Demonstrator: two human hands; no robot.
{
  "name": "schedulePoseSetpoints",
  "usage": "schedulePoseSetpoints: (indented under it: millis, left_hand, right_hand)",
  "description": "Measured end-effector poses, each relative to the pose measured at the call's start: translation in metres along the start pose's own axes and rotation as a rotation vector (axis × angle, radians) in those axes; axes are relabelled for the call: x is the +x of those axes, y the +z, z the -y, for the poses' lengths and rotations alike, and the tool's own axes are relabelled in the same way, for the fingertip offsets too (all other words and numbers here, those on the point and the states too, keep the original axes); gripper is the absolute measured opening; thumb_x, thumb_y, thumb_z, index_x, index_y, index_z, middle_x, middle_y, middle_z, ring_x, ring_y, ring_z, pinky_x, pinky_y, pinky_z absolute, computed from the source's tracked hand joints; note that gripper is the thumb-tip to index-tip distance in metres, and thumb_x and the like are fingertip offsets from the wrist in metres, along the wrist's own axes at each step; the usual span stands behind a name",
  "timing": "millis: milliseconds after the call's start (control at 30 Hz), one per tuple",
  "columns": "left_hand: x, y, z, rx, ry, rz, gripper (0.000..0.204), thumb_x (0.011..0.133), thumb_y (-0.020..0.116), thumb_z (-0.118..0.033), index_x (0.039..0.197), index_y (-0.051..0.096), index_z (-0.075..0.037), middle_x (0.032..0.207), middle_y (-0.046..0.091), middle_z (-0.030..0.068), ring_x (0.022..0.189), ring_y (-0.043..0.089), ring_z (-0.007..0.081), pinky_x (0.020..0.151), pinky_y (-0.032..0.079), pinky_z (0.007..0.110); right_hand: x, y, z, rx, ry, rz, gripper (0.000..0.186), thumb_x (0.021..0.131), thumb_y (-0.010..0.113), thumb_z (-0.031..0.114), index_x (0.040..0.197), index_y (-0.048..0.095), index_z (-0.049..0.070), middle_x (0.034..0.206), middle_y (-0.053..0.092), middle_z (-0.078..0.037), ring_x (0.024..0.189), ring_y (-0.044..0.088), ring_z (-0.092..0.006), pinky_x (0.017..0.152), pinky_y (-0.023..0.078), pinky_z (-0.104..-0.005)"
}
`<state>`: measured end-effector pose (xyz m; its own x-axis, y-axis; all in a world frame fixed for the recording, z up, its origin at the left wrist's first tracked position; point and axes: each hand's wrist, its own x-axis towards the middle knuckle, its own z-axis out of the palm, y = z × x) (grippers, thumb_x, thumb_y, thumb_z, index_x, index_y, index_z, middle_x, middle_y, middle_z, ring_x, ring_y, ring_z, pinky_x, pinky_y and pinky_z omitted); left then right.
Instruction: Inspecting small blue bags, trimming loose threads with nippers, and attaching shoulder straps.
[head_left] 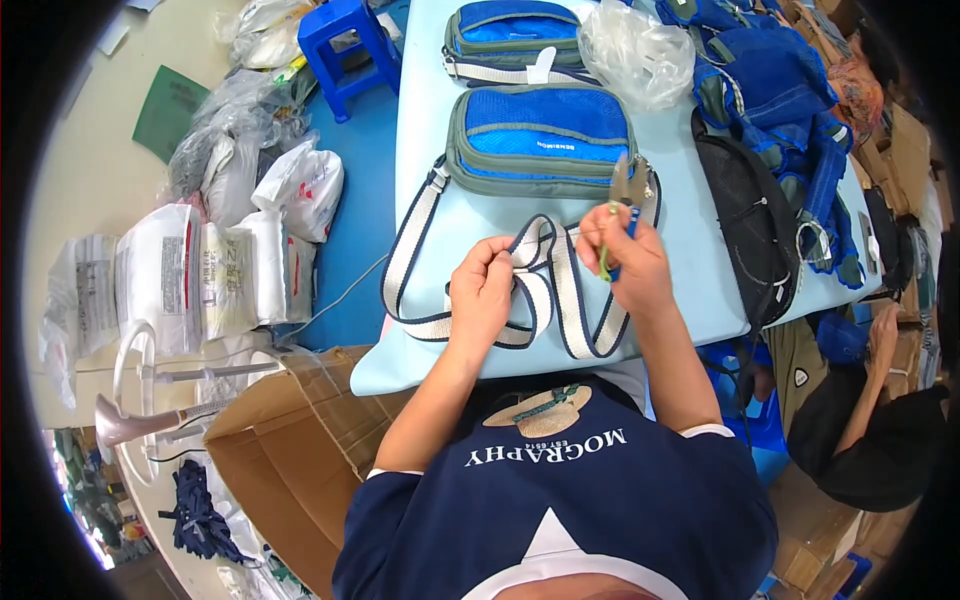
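My left hand pinches the cream strap with navy edges near its middle, on a light blue table. My right hand holds small thread snips with green and blue handles, blades pointing up, just above the strap's folded loop. The strap runs to a blue and grey shoulder bag lying right behind my hands. A second bag of the same kind sits farther back.
A clear plastic bag and a heap of blue bags fill the table's far right, with a black mesh bag beside them. An open cardboard box stands at my left. White sacks and a blue stool are on the floor. Another person sits at right.
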<state>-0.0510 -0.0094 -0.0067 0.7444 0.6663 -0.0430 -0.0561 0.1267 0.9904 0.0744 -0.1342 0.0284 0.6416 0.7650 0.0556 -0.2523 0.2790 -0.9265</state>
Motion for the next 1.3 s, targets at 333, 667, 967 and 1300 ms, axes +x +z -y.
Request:
schedulePoseSetpoints:
  millis: [333, 667, 967, 1300]
  left_hand:
    - [0.000, -0.001, 0.006, -0.025, -0.021, -0.004, 0.019, 0.091, 0.047, -0.008, 0.101, 0.062, 0.000, 0.075, 0.056, -0.0049, 0.062, 0.042, 0.0009, 0.055, 0.035, 0.016]
    - [-0.002, -0.017, -0.028, 0.143, 0.170, 0.021, 0.019, 0.094, 0.045, -0.010, 0.101, 0.061, -0.001, 0.075, 0.056, -0.0036, 0.065, 0.046, 0.0023, 0.059, 0.039, 0.017]
    - [0.008, -0.038, -0.037, 0.190, 0.203, 0.155, 0.019, 0.094, 0.045, -0.007, 0.103, 0.060, 0.000, 0.073, 0.049, -0.0067, 0.063, 0.038, 0.0007, 0.056, 0.031, 0.015]
    - [0.012, -0.030, -0.037, 0.828, 0.795, -0.174, 0.022, 0.077, 0.064, -0.001, 0.099, 0.063, -0.003, 0.100, 0.059, 0.0134, 0.091, 0.056, 0.0276, 0.079, 0.044, 0.033]
  right_hand:
    - [-0.040, -0.068, 0.053, 0.541, -0.226, 0.467, 0.024, 0.091, 0.052, 0.032, 0.081, 0.049, 0.011, 0.055, 0.045, 0.000, 0.044, 0.045, -0.0141, 0.042, 0.035, -0.0247]
    - [-0.039, -0.028, 0.020, -0.559, 0.168, -0.152, 0.019, 0.090, 0.055, 0.016, 0.089, 0.064, -0.001, 0.062, 0.056, -0.002, 0.055, 0.053, -0.0064, 0.054, 0.042, -0.0238]
    - [-0.021, 0.018, -0.009, -0.585, 0.309, -0.130, 0.025, 0.077, 0.071, 0.013, 0.092, 0.053, 0.004, 0.074, 0.054, 0.000, 0.056, 0.050, -0.0066, 0.049, 0.041, -0.0210]
    - [-0.016, 0.014, -0.014, -0.141, 0.218, -0.128, 0.033, 0.078, 0.065, 0.003, 0.110, 0.057, 0.000, 0.084, 0.063, -0.001, 0.065, 0.050, -0.0027, 0.054, 0.036, -0.0172]
